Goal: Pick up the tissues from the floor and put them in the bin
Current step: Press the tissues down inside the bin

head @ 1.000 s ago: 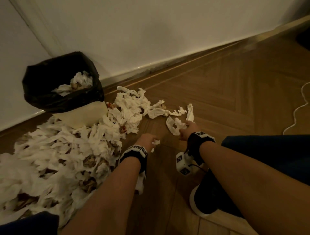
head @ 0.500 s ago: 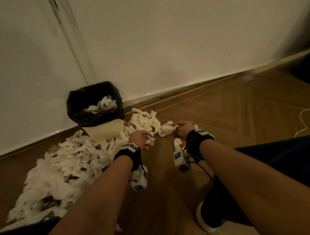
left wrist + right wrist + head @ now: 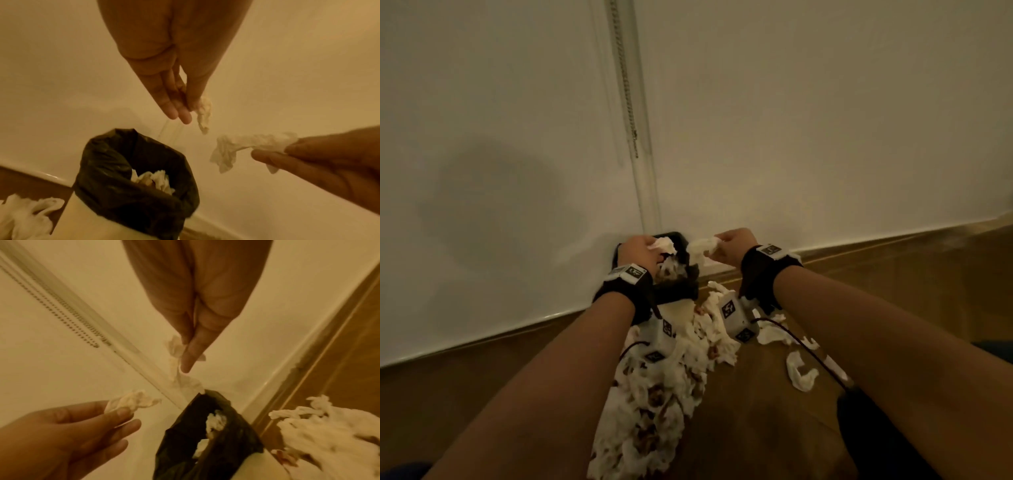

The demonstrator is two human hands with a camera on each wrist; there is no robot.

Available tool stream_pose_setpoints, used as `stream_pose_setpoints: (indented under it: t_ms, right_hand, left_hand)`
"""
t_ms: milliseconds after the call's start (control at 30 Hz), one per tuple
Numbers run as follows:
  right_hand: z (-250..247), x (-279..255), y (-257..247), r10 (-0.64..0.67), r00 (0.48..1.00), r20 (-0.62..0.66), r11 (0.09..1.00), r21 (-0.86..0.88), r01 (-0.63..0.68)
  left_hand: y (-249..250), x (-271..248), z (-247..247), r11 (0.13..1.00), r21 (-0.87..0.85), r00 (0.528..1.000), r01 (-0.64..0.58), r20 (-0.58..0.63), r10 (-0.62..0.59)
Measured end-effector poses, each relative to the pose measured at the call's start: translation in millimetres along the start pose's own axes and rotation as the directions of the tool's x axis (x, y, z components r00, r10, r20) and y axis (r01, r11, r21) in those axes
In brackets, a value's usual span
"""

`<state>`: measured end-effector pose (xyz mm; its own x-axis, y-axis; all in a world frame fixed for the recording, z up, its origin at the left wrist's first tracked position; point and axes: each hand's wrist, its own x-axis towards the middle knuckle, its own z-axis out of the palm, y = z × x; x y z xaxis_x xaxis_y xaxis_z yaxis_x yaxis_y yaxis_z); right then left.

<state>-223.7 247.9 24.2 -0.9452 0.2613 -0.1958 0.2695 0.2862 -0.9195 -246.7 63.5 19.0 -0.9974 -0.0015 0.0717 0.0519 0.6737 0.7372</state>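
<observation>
The bin [image 3: 678,292], white with a black liner, stands against the wall with crumpled tissues [image 3: 153,178] inside. Just above its rim my left hand [image 3: 650,247] pinches a small white tissue [image 3: 665,244] between thumb and fingers. To the right of the bin's mouth, my right hand [image 3: 717,244] pinches a longer tissue [image 3: 699,251] that hangs down. In the left wrist view the left hand's tissue [image 3: 204,112] dangles above the bin [image 3: 133,186]. In the right wrist view the right hand's tissue [image 3: 180,376] reaches the liner's rim [image 3: 211,395]. A big tissue pile [image 3: 650,404] covers the floor before the bin.
A beaded cord [image 3: 625,78] hangs down the white wall behind the bin. Loose tissue scraps [image 3: 801,375] lie on the wooden floor to the right of the pile. A dark shoe [image 3: 887,438] and a wrist-camera cable [image 3: 808,353] are at lower right.
Both hands have risen from the floor with their tissues and moved left to the bin. The head view has tilted up toward the wall.
</observation>
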Motion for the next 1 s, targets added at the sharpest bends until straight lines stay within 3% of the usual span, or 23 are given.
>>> stream_pose_setpoints:
  t_ms: [133,333,567,667,833,900,1000]
  right_hand:
    - [16,8,-9,0.014,0.999,-0.04,0.987,0.161,-0.008]
    - [38,16,33,0.101,0.992,-0.072,0.989,0.117,-0.092]
    - [65,41,36,0.097,0.994,0.055,0.949,0.295,-0.109]
    - [70,44,32,0.092,0.978,0.186,0.828,0.531,-0.179]
    - [60,41,47,0.115,0.958,0.262,0.641,0.717,-0.273]
    - [55,37,53,0.112,0.967,0.231,0.698,0.674,-0.241]
    - [43,38,67,0.138,0.989,0.045,0.882,0.45,-0.143]
  left_hand:
    - [-23,5,-16,0.998,0.047,0.998,0.052,-0.039,-0.05]
    - [-59,-3,17,0.968,0.166,0.982,0.187,-0.015,-0.187]
    - [-65,29,28,0.962,-0.164,0.972,0.22,-0.051,-0.231]
    - [-70,39,33,0.918,-0.308,0.963,0.25,-0.019,-0.269]
    - [-74,32,53,0.945,-0.275,0.977,0.178,-0.067,-0.204]
    - [-68,25,62,0.965,-0.241,0.988,0.1,-0.088,-0.125]
    - [-53,15,76,0.99,-0.139,0.999,-0.033,-0.027,0.03]
